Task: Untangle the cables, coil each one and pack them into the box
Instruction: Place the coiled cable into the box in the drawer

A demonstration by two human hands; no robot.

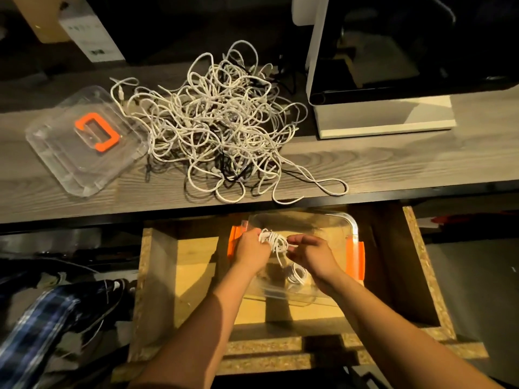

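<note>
Grips a white cable bundle (273, 241) in the left hand (251, 245), fingers curled round it; pinches a strand of it with the right hand (311, 255), just above the clear box (352, 228) in a wooden drawer (168, 276) below the table (393, 161). Inside the box, another coiled cable (296, 273). On the table, the tangled cable pile (219, 127) beside the clear lid (56, 141).
</note>
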